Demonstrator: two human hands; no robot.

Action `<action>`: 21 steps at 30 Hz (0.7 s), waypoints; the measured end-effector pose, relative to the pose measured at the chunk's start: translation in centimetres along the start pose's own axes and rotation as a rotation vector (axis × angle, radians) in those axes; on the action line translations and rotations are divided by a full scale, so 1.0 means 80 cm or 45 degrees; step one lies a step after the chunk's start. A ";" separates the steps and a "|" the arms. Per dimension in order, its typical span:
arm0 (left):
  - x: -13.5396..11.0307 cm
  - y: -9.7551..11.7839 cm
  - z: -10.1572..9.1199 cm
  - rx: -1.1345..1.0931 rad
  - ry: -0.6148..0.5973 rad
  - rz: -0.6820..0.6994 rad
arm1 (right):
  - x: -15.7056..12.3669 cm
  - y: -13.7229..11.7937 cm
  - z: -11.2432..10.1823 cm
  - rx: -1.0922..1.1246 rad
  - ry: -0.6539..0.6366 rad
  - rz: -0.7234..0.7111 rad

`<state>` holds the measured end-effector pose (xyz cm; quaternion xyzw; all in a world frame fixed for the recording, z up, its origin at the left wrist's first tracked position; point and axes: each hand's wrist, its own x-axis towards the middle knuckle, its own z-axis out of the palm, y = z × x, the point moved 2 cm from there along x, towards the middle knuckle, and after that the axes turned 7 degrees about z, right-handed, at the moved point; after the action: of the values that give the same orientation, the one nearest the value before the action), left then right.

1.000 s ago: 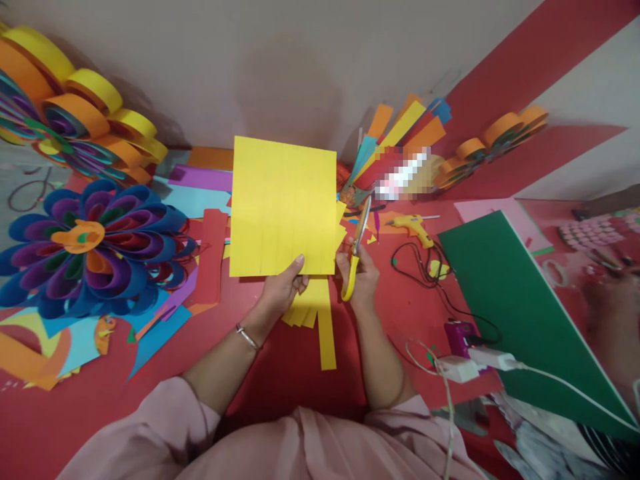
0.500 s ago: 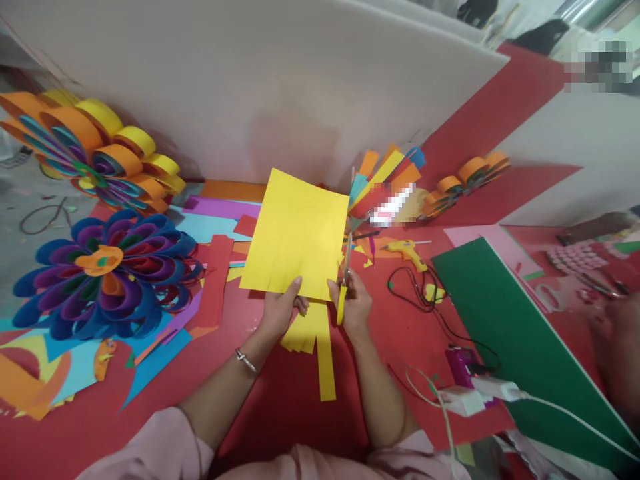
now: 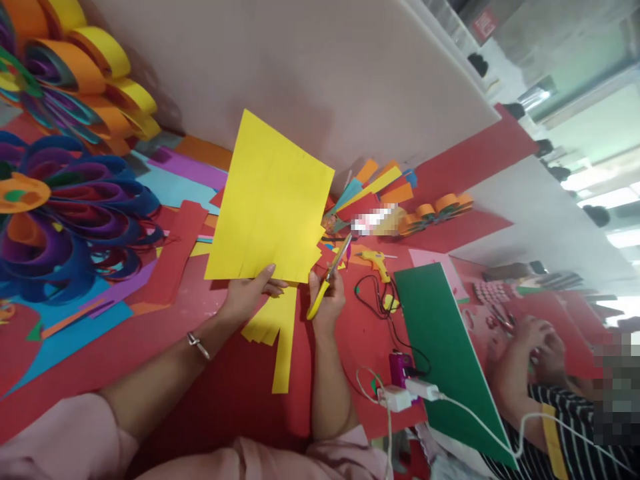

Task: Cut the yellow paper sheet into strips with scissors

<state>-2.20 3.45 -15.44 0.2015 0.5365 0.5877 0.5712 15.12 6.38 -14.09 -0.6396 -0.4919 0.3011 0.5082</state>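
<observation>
My left hand grips the lower edge of a large yellow paper sheet, thumb on top and fingers beneath. Short slits run along that edge. Below it, several yellow paper strips fan out toward me; how they are held is hidden under the sheet. In my right hand is a pair of scissors with yellow handles, just right of the sheet's lower corner. The blades point up and away, apart from the sheet, and look closed.
Paper-loop flowers stand at left among coloured scraps. A yellow glue gun with a black cord lies right, near a green board and a purple power block with white plugs. A co-worker's hands are at far right.
My view has swung right, bringing a co-worker's hands and striped clothing into sight. The yellow sheet is tilted more, and the scissors lean further right, away from it.
</observation>
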 end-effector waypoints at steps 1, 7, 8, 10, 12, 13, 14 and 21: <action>-0.001 0.001 0.001 -0.004 0.001 -0.009 | 0.000 0.003 0.001 0.001 -0.001 0.005; -0.004 0.009 0.003 -0.023 -0.025 0.027 | 0.002 0.021 0.006 -0.031 0.057 -0.037; -0.004 0.009 0.002 -0.020 -0.033 0.044 | 0.002 0.022 0.006 -0.015 0.062 -0.036; -0.001 0.007 0.000 -0.021 -0.018 0.069 | 0.000 0.020 0.007 0.013 0.046 -0.029; 0.001 0.007 -0.002 -0.046 0.013 0.109 | -0.003 0.012 0.007 0.037 -0.009 -0.028; 0.001 0.008 -0.002 -0.062 0.023 0.132 | -0.005 0.007 0.007 0.050 -0.041 -0.031; 0.001 0.012 -0.002 -0.065 0.027 0.153 | -0.007 0.001 0.005 0.063 -0.070 -0.039; -0.026 0.094 0.021 -0.162 -0.010 0.545 | -0.051 -0.040 -0.035 0.107 -0.253 -0.058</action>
<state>-3.64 3.98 -7.60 0.2766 0.4411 0.7275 0.4469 15.20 1.54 -10.72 -0.5732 -0.5413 0.3718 0.4902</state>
